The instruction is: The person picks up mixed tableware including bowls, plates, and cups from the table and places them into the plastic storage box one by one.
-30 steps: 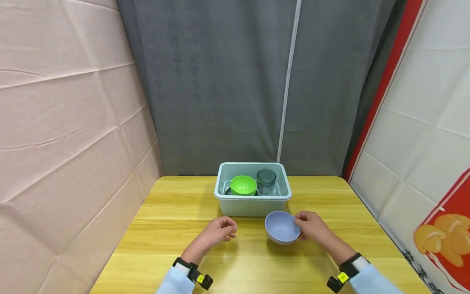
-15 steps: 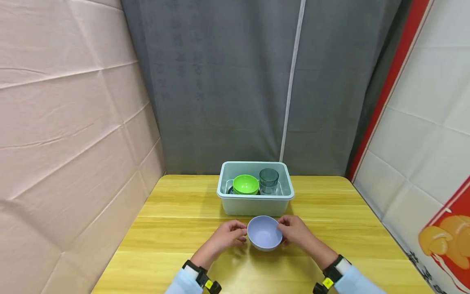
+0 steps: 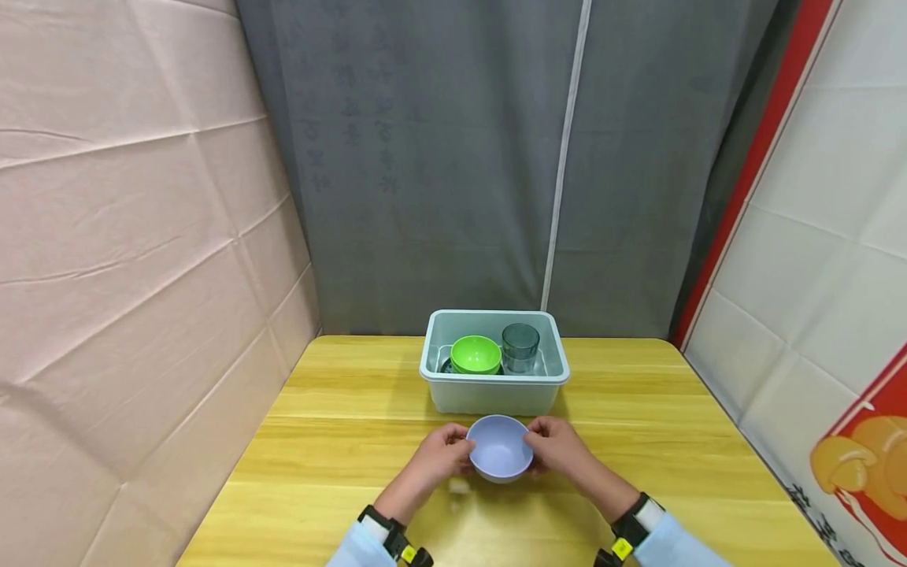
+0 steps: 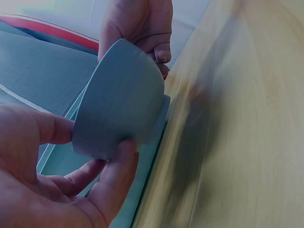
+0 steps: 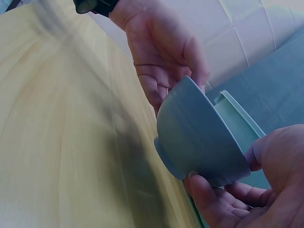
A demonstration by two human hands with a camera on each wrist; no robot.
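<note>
A light purple bowl (image 3: 499, 447) is held above the table in front of the bin, its mouth up. My left hand (image 3: 441, 454) grips its left side: in the left wrist view the thumb lies at the rim and curled fingers (image 4: 116, 175) press the bowl's outer wall. On the opposite side my right hand (image 3: 560, 450) pinches the bowl, with its thumb at the rim and fingers (image 5: 209, 197) underneath near the foot. Behind the bowl stands a pale blue-green plastic bin (image 3: 496, 399). Inside it are a bright green bowl (image 3: 475, 355) and a clear dark-tinted glass (image 3: 520, 346).
The bin rests on a yellow wood-grain table (image 3: 340, 441), towards its far edge. A grey curtain (image 3: 439, 173) hangs behind the table. Pale cloth (image 3: 142, 276) closes the left side, and a white sheet with red print (image 3: 794, 276) the right.
My right hand has carried the purple bowl leftward. My left hand has moved right towards it and now grips its left side too. The bin's contents look the same.
</note>
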